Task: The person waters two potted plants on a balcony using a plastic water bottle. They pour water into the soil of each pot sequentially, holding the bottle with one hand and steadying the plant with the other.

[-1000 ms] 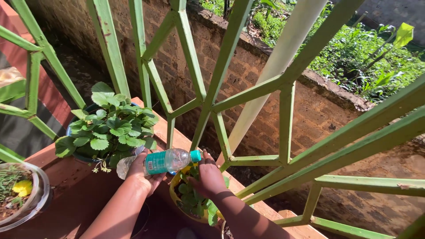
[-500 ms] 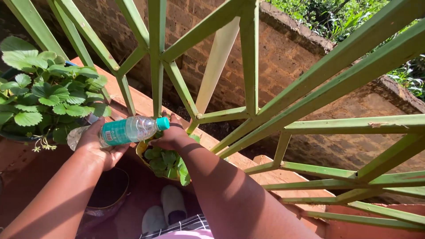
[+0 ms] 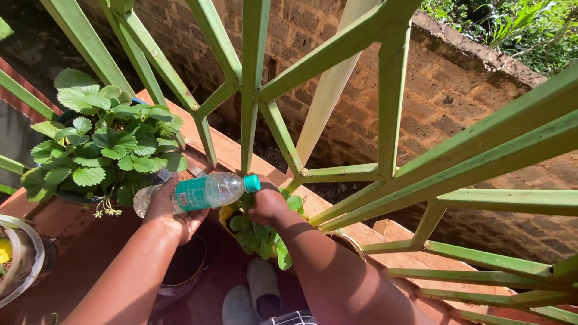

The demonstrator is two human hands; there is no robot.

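Red ledge [image 3: 72, 253]: one bottle [image 3: 201, 191], two hands [image 3: 171, 210].

bottle [image 3: 201, 191] lies sideways in left hand [image 3: 171, 210], just left of right hand [image 3: 268, 204], which rests on small plant [image 3: 259, 235]. big plant [image 3: 102, 144] left of both, railing [image 3: 253, 90] behind.

One head-worn view looks steeply down from close above, facing a green railing [image 3: 385, 120] toward twelve o'clock. Forearms rise from six o'clock; a brick wall [image 3: 439, 90] lies beyond at one o'clock.
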